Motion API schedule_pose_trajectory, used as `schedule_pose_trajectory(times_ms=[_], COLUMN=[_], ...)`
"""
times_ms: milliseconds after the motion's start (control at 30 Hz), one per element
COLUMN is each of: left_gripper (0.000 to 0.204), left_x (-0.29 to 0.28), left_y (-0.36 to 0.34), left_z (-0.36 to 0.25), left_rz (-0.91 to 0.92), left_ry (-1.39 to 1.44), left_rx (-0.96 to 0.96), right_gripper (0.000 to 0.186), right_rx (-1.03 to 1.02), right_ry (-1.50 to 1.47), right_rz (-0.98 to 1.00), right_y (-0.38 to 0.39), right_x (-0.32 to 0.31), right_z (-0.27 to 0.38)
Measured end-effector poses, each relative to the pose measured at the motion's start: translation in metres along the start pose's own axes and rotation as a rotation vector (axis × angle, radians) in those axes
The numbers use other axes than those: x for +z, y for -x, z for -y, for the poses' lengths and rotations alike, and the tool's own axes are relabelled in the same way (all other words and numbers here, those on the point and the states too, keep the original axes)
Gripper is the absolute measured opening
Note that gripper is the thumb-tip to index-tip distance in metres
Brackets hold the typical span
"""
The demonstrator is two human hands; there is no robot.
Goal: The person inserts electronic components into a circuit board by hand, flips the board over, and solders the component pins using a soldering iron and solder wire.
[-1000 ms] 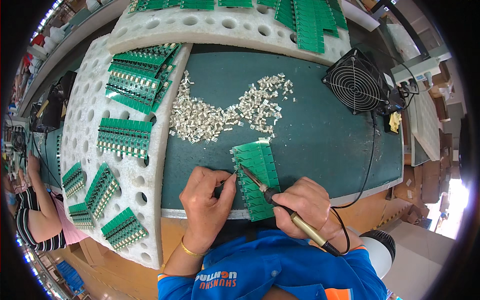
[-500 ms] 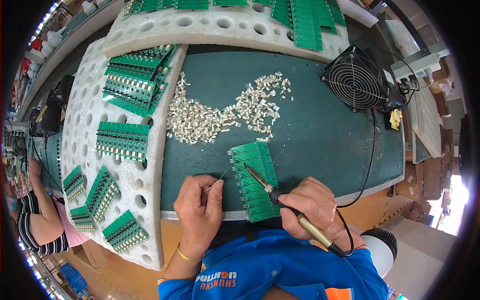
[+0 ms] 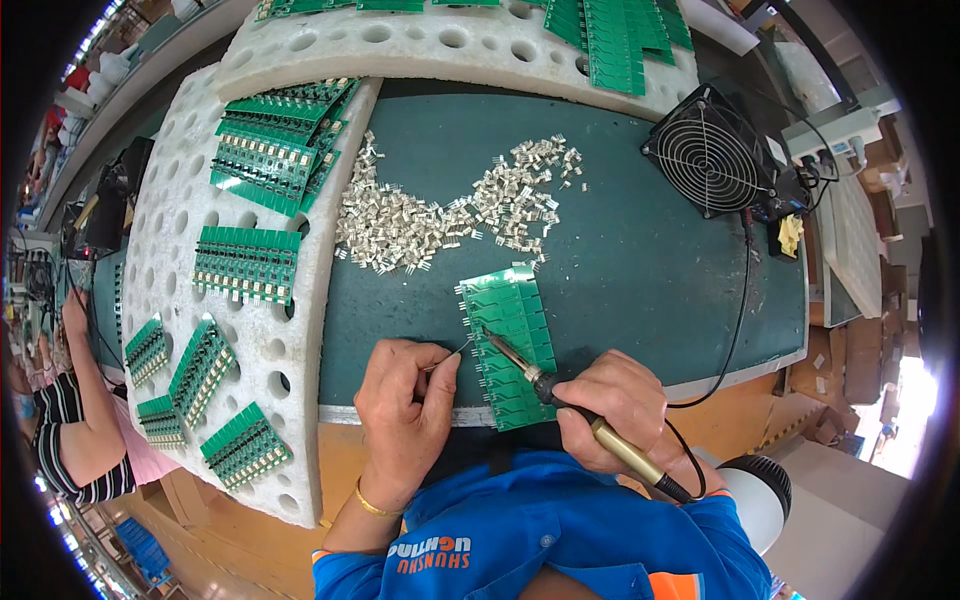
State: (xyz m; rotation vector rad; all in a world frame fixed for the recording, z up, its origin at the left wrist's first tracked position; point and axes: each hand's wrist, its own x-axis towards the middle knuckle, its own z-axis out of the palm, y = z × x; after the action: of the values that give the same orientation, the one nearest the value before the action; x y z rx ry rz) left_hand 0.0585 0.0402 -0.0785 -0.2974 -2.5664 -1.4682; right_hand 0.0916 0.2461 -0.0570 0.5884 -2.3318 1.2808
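A green circuit board panel (image 3: 515,345) lies on the dark table mat at its front edge, a row of pins along its left side. My right hand (image 3: 612,410) grips a soldering iron (image 3: 625,445) whose tip touches or hovers just over the panel's left part; I cannot tell which. Left of the panel, my left hand (image 3: 405,400) pinches a thin solder wire (image 3: 461,347) between thumb and fingers, its end pointing toward the pins. Beyond the panel spreads a heap of small white connectors (image 3: 440,220) with metal pins.
A black fan (image 3: 710,155) stands at the right, its cable running along the mat. White foam boards with holes (image 3: 265,345) at the left and back carry several green circuit boards (image 3: 245,262). At far left a person in a striped sleeve (image 3: 75,435) works nearby.
My left hand has brought the solder wire closer to the panel's pins. The iron tip has shifted slightly left along the panel. The whole view has moved a little.
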Motion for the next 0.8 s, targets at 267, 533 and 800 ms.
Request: schedule_pose_trajectory(times_ms=[267, 533, 800], left_gripper=[0.011, 0.011, 0.010], left_x=[0.0013, 0.0040, 0.0038], left_y=[0.0006, 0.0008, 0.0010], left_z=[-0.0011, -0.0006, 0.0007], left_rz=[-0.006, -0.023, -0.020], left_ry=[-0.022, 0.029, 0.032], left_rx=[0.023, 0.017, 0.016], right_gripper=[0.029, 0.028, 0.029], right_rx=[-0.009, -0.007, -0.005], right_ry=[0.008, 0.017, 0.025], right_rz=[0.000, 0.000, 0.009], right_y=[0.0011, 0.0025, 0.0015], right_x=[0.0005, 0.0024, 0.0040], right_z=[0.0012, 0.0016, 0.0022])
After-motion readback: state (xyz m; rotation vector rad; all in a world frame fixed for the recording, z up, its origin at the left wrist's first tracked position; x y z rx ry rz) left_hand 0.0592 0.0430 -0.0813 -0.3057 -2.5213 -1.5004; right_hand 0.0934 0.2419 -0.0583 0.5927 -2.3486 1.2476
